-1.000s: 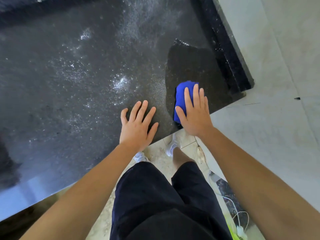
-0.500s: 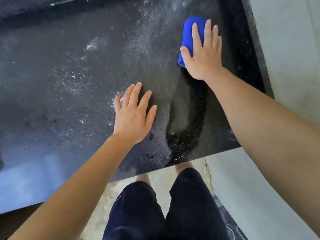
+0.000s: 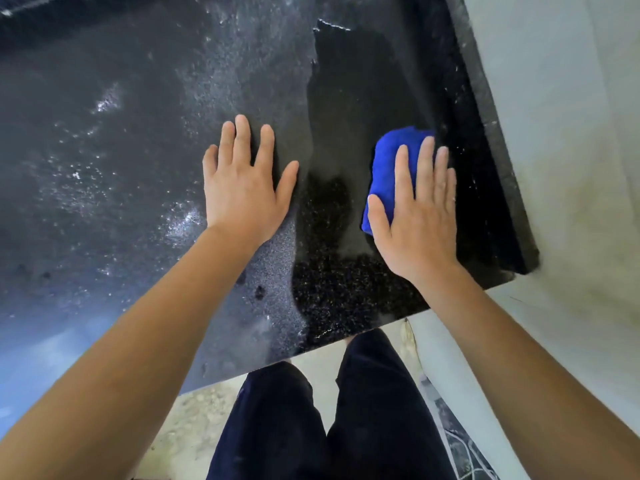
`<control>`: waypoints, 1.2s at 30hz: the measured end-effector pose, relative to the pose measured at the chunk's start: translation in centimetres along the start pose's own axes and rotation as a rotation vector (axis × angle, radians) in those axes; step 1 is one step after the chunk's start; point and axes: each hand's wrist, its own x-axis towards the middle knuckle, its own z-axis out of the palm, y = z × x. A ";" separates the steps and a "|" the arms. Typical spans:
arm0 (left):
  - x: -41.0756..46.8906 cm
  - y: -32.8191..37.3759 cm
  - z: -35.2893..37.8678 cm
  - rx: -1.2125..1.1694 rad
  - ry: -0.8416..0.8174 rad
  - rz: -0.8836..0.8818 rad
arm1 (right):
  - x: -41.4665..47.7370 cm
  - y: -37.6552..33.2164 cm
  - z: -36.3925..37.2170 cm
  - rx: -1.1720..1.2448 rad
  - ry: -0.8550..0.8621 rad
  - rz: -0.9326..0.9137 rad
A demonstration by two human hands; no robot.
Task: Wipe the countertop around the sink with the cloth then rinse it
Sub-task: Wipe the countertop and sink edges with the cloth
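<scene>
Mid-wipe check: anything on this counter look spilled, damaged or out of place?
Nothing damaged or askew. The countertop is only part done: a dull, speckled grey film covers the surface around and left of the left hand, while a dark clean strip shows only around the blue cloth under the right hand.

Person's own body, seen from above: two arms, two hands, lap.
Left forearm (image 3: 156, 341), right forearm (image 3: 519, 358): bare from frame edge to wrist.
Left hand (image 3: 242, 188), right hand (image 3: 415, 216): bare. Fingers (image 3: 242, 140) slim; nails short, plain.
Outer edge of right hand blurred, fine detail unreadable.
Lower body: dark navy, near-black garment (image 3: 277, 427). Matte cloth, soft creases, faint seam lines. Two separate legs, narrow gap between them. Far ends of legs cut off from view, so shorts or trousers cannot tell.
</scene>
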 end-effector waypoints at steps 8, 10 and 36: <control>-0.4 0.1 0.9 0.008 0.043 0.001 | 13.6 -2.7 -1.9 0.029 0.091 -0.039; -0.4 0.2 1.2 -0.005 0.053 -0.010 | 17.5 -3.8 -2.6 0.033 0.093 -0.028; 0.7 -1.9 -1.2 -0.185 0.060 0.074 | 15.2 -5.3 -2.4 0.068 0.050 -0.018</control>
